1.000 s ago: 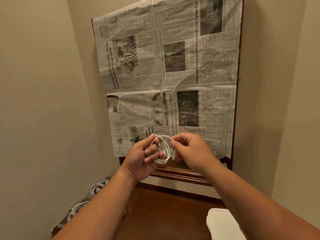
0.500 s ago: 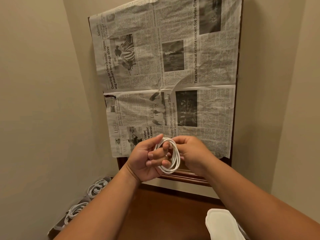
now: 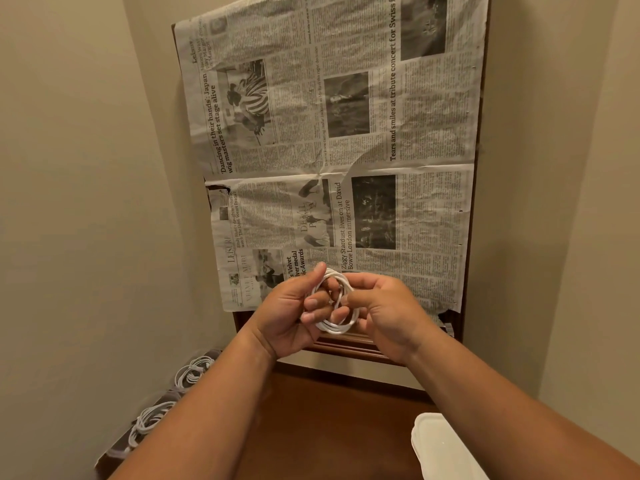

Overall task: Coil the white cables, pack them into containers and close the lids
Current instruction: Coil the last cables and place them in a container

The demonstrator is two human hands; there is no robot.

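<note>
Just below the middle of the frame both hands meet around one coiled white cable, held in the air in front of the lower edge of a newspaper that covers an upright panel. The left hand grips the coil's left side: its fingers curl through the loop and its thumb stretches up along the top of the coil. The right hand pinches the coil's right side between thumb and curled forefinger; its other fingers are folded behind and cannot be made out. The newspaper's bottom edge ends just behind the hands, and under it a dark wooden frame shows as a moulded ledge. Below that, the brown tabletop fills the lower middle of the frame between the two forearms, bare where it shows. At the lower left, more coiled cables lie along the tabletop's left edge, hard against the left wall, partly hidden by the left forearm. At the lower right a white container sits by the bottom edge of the frame, cut off there and partly covered by the right forearm. The right wall closes in beside the panel, so the open room is a narrow corner between the two walls.
</note>
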